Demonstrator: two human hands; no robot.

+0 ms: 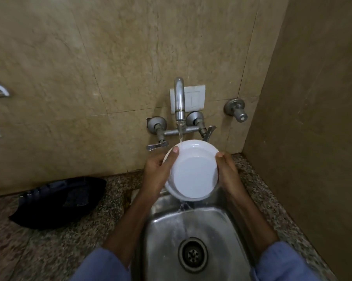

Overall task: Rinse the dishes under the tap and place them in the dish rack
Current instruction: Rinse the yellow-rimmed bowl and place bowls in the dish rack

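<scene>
The sink runs off the bottom edge, its left rim hidden by a forearm. Above it, the round white bowl tilts, hollow facing the camera, under the tap. Left hand and right hand clasp opposite rims.

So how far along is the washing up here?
Nothing looks finished yet: no dish rack or rinsed dishes are in view. In hand now: the left hand and right hand hold a white plate tilted under the running tap, water spilling off into the steel sink. Racking it is left; other dishes can't be seen.
</scene>
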